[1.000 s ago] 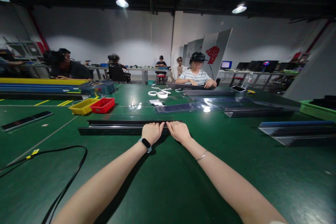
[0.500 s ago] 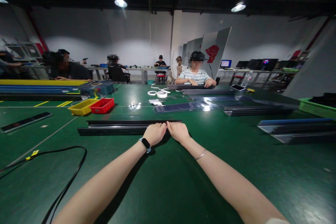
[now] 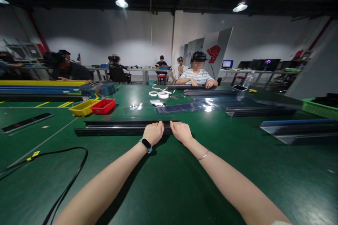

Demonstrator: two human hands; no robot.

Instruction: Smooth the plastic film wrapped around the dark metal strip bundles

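- Black profile (image 3: 111, 131) lies left to right on the table in front of you, its right end at your hands and most of its length reaching out to the left.
- Your left hand (image 3: 153, 132) and right hand (image 3: 182, 132) sit just apart on it, fingers curled closely over it; each seems to have hold of it, though you hide the undersides of both grips.
- Progress, as far as can be judged: the profile is laid out and being handled. Whether its parts are fully seated beneath your fingers cannot be told, so what remains on it is unclear.
- Farther right, a dark profile (image 3: 260, 111) and blue-edged profiles (image 3: 298, 133) lie well apart from your hands.
- Your green table (image 3: 169, 186) also bears a yellow bin (image 3: 82, 111) and red bin (image 3: 103, 109) to the left, a clear strip (image 3: 182, 108) and white rolls (image 3: 163, 95) beyond the profile, and a black cable (image 3: 85, 156) near left.
- Across from you, a co-worker (image 3: 198, 76) bends over other dark strips; more people sit before the pale far wall (image 3: 105, 28), under hanging lamps (image 3: 121, 2).
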